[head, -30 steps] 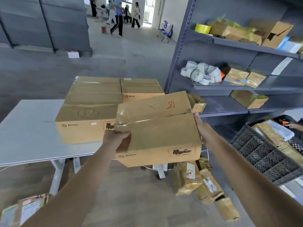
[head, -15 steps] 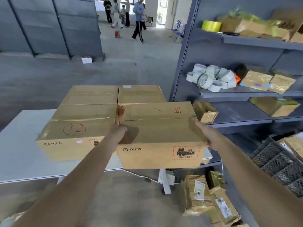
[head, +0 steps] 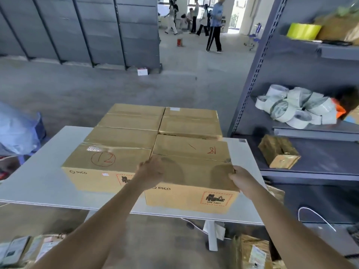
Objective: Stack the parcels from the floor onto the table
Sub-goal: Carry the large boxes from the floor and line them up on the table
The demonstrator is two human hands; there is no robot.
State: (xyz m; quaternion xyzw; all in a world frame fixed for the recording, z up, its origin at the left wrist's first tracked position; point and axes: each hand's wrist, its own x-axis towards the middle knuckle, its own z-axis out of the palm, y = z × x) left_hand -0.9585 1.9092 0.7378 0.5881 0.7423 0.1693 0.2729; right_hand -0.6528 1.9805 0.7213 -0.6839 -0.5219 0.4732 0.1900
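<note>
Box "21" (head: pixel 191 171) now down on table (head: pixel 38 183), fingers (head: pixel 144 164) at both sides.

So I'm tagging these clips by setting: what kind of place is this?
Most likely a warehouse or parcel packing area. Taped cardboard boxes sit on a white table, grey metal shelving holds a pile of packing tape rolls, and more wrapped parcels lie on the concrete floor.
</note>
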